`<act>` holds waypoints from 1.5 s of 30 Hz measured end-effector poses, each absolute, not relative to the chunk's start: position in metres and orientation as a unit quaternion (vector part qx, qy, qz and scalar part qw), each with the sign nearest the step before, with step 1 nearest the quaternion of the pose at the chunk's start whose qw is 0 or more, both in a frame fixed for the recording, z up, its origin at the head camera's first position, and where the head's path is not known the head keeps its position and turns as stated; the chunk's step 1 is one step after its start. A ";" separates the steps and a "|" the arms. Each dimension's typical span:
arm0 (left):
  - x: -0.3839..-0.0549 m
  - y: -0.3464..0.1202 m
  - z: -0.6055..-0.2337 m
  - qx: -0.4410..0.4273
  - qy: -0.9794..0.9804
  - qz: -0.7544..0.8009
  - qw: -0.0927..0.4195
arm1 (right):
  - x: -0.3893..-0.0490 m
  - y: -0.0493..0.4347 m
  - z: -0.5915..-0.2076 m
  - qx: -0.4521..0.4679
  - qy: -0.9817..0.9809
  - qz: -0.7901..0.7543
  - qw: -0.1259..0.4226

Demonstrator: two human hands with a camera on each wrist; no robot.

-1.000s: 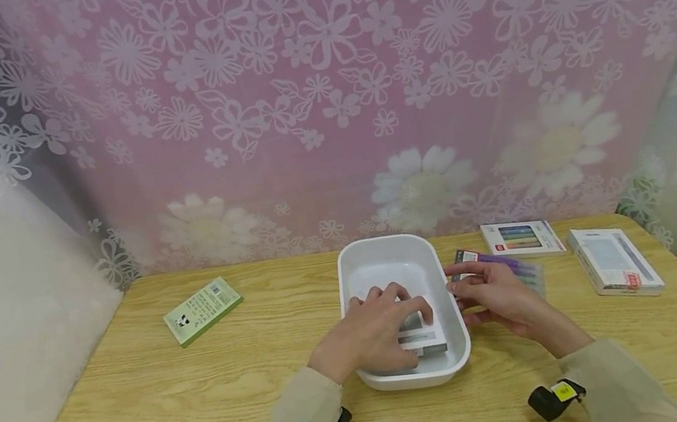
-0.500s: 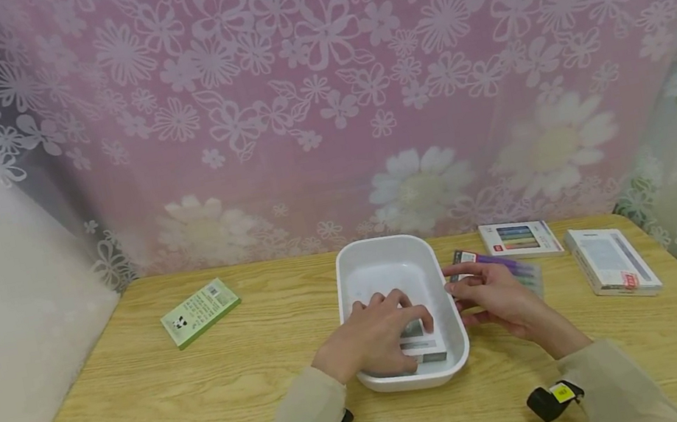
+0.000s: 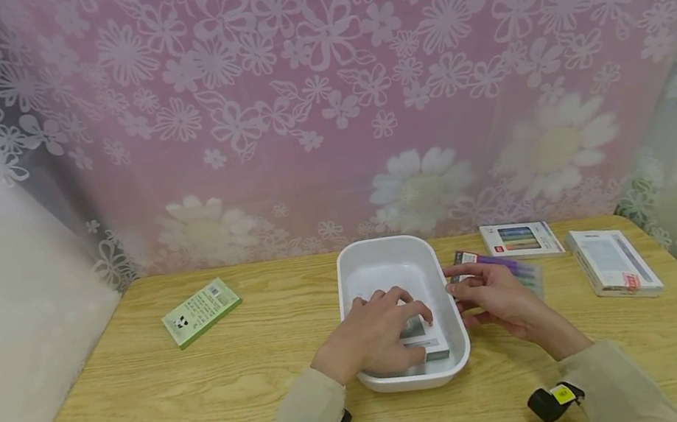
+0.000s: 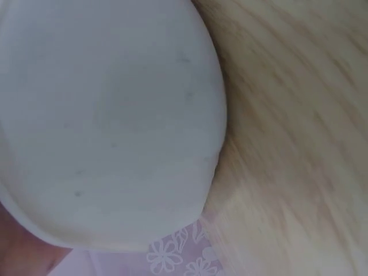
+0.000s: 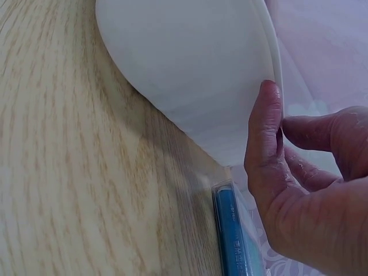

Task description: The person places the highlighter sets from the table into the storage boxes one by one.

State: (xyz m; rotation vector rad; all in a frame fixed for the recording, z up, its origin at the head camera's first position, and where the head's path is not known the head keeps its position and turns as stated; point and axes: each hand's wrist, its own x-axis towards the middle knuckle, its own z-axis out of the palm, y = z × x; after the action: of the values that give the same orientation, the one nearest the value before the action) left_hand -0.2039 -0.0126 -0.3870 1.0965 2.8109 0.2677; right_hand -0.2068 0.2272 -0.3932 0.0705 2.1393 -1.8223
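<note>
A white plastic tub [image 3: 389,270] stands mid-table. Inside its near part lies a small white box [image 3: 439,343] with a grey panel. My left hand [image 3: 376,335] reaches over the near rim and holds this box from above, fingers bent and thumb at its near edge; the hand covers much of it. In the left wrist view, the tub's outer wall [image 4: 132,115] hides nearly all of that hand. My right hand [image 3: 496,293] is at the tub's right side. The right wrist view shows its fingers [image 5: 265,118] fairly straight, touching the outer wall and rim.
A pack of purple and green pens [image 3: 516,269] lies partly behind my right hand. Beyond it are a flat box with coloured sticks in its window [image 3: 521,240] and a thicker white box [image 3: 616,261]. A green box [image 3: 202,312] lies at left. A floral curtain [image 3: 293,99] hangs behind the table.
The white box has turned slightly inside the tub, and the left thumb has slid a little to the right along its near edge. The right hand has stayed in place.
</note>
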 end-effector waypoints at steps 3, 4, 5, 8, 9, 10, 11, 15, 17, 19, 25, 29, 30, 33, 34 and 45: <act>-0.205 -0.014 -0.386 0.371 0.926 0.074 0.004 | -0.207 0.228 -0.394 0.027 0.752 -0.638 0.164; -0.205 -0.014 -0.385 0.373 0.925 0.068 -0.017 | -0.207 0.228 -0.394 0.027 0.752 -0.638 0.165; -0.205 -0.015 -0.385 0.374 0.925 0.064 -0.035 | -0.207 0.229 -0.394 0.026 0.752 -0.638 0.165; -0.206 -0.018 -0.384 0.374 0.922 0.065 -0.074 | -0.207 0.229 -0.393 0.023 0.751 -0.639 0.165; -0.207 -0.019 -0.384 0.373 0.921 0.067 -0.084 | -0.207 0.229 -0.393 0.023 0.751 -0.639 0.166; -0.207 -0.021 -0.384 0.372 0.921 0.072 -0.094 | -0.207 0.228 -0.392 0.024 0.751 -0.639 0.167; -0.207 -0.023 -0.384 0.370 0.920 0.075 -0.100 | -0.207 0.228 -0.392 0.024 0.751 -0.639 0.167; -0.208 -0.031 -0.384 0.361 0.921 0.073 -0.128 | -0.207 0.227 -0.392 0.029 0.753 -0.636 0.166; -0.207 -0.035 -0.383 0.351 0.924 0.070 -0.130 | -0.208 0.227 -0.392 0.031 0.754 -0.635 0.166; -0.207 -0.040 -0.383 0.341 0.929 0.066 -0.131 | -0.208 0.227 -0.392 0.033 0.755 -0.634 0.166; -0.207 -0.053 -0.383 0.301 0.943 0.065 -0.124 | -0.209 0.227 -0.393 0.035 0.757 -0.632 0.164; -0.206 -0.062 -0.384 0.284 0.948 0.072 -0.122 | -0.209 0.226 -0.393 0.039 0.757 -0.632 0.164; -0.206 -0.064 -0.384 0.279 0.950 0.072 -0.123 | -0.209 0.226 -0.393 0.040 0.757 -0.631 0.164; -0.207 -0.070 -0.384 0.264 0.954 0.073 -0.122 | -0.209 0.226 -0.393 0.042 0.758 -0.631 0.163; -0.207 -0.072 -0.385 0.260 0.955 0.075 -0.124 | -0.208 0.225 -0.393 0.042 0.758 -0.631 0.162; -0.209 -0.097 -0.388 0.232 0.960 0.088 -0.133 | -0.206 0.223 -0.390 0.044 0.763 -0.627 0.152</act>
State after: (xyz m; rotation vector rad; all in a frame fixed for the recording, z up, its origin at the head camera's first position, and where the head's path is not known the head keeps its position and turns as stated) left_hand -0.2090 -0.0971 -0.3880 0.7973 3.3001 0.3026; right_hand -0.2065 0.2235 -0.3905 0.1268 2.1882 -1.7997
